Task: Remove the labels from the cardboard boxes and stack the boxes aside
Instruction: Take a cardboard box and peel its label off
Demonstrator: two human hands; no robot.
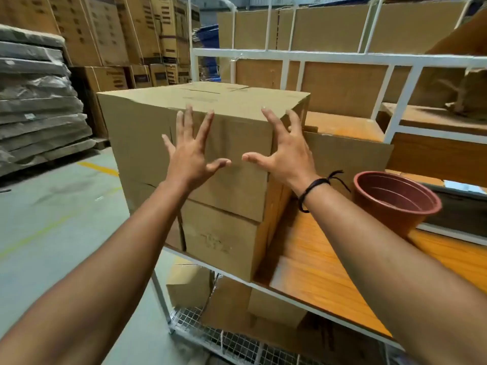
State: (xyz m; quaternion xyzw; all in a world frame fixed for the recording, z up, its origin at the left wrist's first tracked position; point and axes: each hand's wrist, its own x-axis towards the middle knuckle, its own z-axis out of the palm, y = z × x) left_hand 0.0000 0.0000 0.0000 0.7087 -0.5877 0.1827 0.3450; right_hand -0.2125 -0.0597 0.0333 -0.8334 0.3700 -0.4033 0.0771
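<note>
A plain cardboard box (142,133) sits on top of a second cardboard box (218,246) at the left end of a wooden shelf (329,280). My left hand (191,154) is spread with straight fingers over the top box's near face, fingertips close to its upper edge. At the box's right corner, my right hand (283,151) is also spread, its fingers reaching toward the top edge. Neither hand holds anything. I see no label on the faces in view.
A red-brown plastic pot (395,201) stands on the shelf to the right. Flat cardboard (350,156) leans behind the boxes. White rack bars (303,55) frame the shelves. More boxes (274,306) lie on the wire shelf below. Stacked cartons (105,30) fill the background left.
</note>
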